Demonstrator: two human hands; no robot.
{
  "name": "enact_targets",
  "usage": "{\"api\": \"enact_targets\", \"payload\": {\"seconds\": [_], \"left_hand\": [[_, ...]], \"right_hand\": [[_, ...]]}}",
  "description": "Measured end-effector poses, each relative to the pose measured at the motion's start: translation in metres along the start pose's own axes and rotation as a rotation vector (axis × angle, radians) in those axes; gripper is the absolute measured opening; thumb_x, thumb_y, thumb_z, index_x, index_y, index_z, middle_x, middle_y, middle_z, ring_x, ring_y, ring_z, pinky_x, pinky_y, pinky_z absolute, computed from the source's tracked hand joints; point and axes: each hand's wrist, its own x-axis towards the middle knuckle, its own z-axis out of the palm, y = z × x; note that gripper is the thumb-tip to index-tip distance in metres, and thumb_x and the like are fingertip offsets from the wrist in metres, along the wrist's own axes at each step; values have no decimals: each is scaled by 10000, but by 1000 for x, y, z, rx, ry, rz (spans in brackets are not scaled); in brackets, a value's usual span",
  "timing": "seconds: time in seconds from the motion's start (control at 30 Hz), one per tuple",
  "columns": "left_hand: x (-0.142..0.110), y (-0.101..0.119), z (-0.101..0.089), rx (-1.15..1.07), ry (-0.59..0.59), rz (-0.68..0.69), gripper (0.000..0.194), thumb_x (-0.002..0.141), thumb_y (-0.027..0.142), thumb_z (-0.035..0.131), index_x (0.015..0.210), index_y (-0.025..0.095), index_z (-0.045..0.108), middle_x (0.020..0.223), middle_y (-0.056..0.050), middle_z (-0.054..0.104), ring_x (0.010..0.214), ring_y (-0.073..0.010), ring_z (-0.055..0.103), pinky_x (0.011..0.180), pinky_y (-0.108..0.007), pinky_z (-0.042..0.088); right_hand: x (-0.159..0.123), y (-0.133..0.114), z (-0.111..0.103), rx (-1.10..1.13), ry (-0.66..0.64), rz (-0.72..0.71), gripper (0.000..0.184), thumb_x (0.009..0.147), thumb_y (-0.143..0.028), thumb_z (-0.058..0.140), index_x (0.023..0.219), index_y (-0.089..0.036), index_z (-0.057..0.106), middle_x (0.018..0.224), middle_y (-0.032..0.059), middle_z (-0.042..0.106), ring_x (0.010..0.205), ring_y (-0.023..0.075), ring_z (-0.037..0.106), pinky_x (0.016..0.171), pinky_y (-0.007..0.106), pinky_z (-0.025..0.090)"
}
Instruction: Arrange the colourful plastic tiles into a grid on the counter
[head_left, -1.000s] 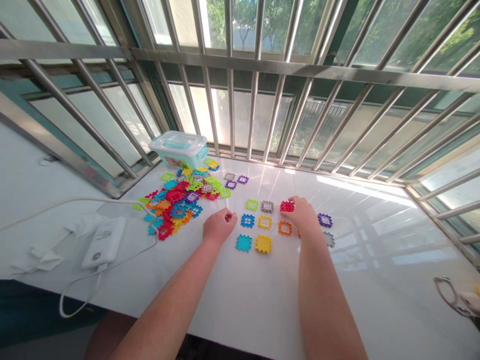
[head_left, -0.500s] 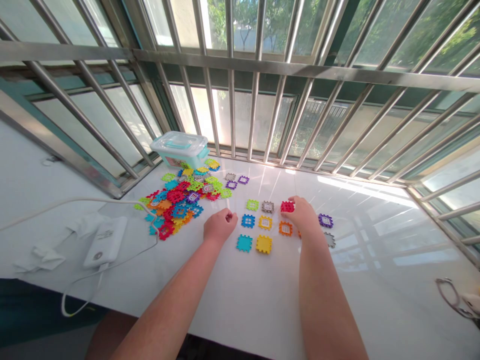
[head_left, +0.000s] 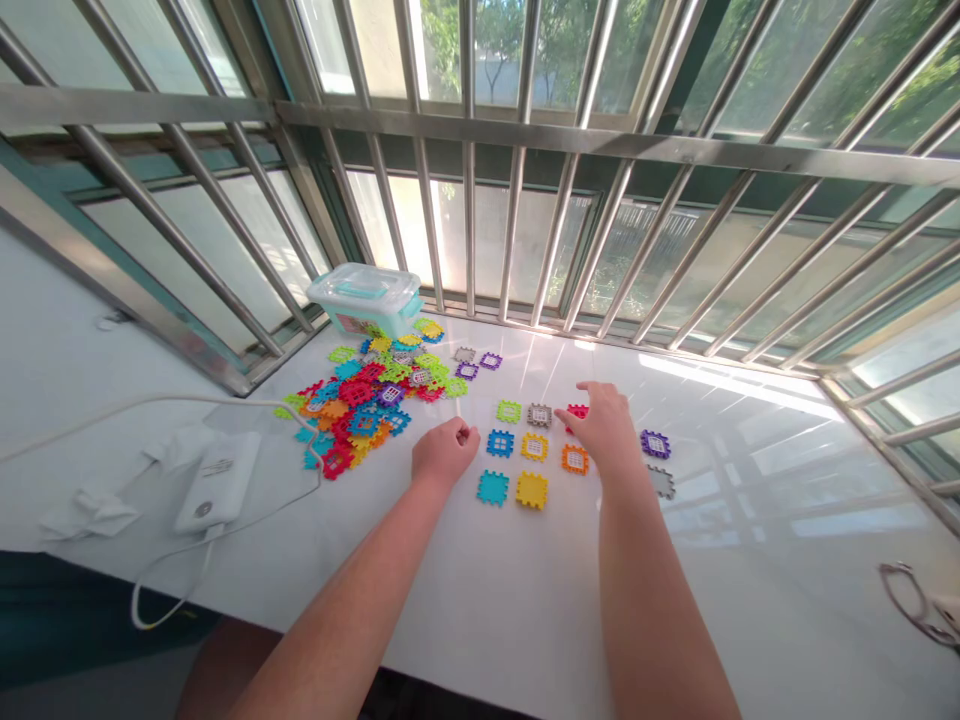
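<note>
Red tile (head_left: 576, 417) under right hand (head_left: 609, 430), thumb and finger spread.
Left hand (head_left: 444, 450), curled, lies farther toward table's (head_left: 510, 590) left edge.

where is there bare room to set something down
Bare table shows between the left forearm and right forearm, nearer than the cyan tile and yellow tile. Another patch lies right of the gray tile. It's crowded left, around the heaped tiles, box and white device.

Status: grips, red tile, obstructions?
Left grip curled shut. Right grip open at red tile, contact unclear. Red tile partly hidden by right grip; no obstruction seen.
</note>
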Motion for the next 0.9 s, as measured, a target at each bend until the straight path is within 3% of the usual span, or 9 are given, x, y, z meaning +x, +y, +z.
{"api": "enact_targets", "payload": {"seconds": [0.1, 0.23, 0.4, 0.6, 0.77, 0.9], "left_hand": [[0, 0, 1, 5, 9, -5, 249, 958, 468, 571, 827, 281, 670, 856, 11, 766, 786, -188, 664, 623, -300, 303], [1, 1, 1, 3, 5, -7, 244, 957, 465, 572, 836, 280, 676, 855, 4, 767, 794, -193, 674, 640, -299, 337], [0, 0, 0, 6, -1, 9, 249, 971, 458, 560, 860, 280, 694, 900, -12, 779, 834, -205, 695, 684, -293, 390], [1, 0, -3, 21, -39, 15, 283, 981, 471, 547, 866, 277, 718, 932, -38, 787, 871, -233, 719, 722, -303, 438], [3, 1, -5, 26, -82, -17, 261, 977, 423, 546, 920, 276, 754, 949, -67, 793, 909, -260, 734, 757, -319, 465], [3, 1, -5, 19, -96, -21, 287, 976, 447, 549, 939, 264, 767, 983, -82, 797, 924, -258, 734, 768, -324, 469]], "right_hand": [[-5, -28, 5, 29, 64, -139, 429, 938, -447, 696, 1306, -235, 639, 1336, 132, 621, 1217, 344, 550, 1002, 469, 475], [-12, -64, 25, 8, -6, -262, 327, 979, -382, 648, 1273, -239, 661, 1308, 120, 651, 1204, 326, 559, 992, 456, 487], [-5, -106, 57, -39, -133, -346, 311, 988, -388, 655, 1262, -242, 671, 1311, 120, 658, 1239, 318, 543, 985, 444, 486], [28, -157, 90, -64, -261, -344, 371, 972, -409, 693, 1288, -228, 622, 1286, 131, 653, 1235, 308, 550, 995, 432, 480], [46, -178, 116, -75, -292, -300, 473, 955, -526, 713, 1285, -212, 582, 1324, 159, 627, 1244, 313, 556, 963, 414, 493], [51, -176, 126, -89, -300, -294, 425, 949, -447, 731, 1260, -202, 575, 1306, 157, 640, 1222, 309, 582, 957, 399, 492]]}}
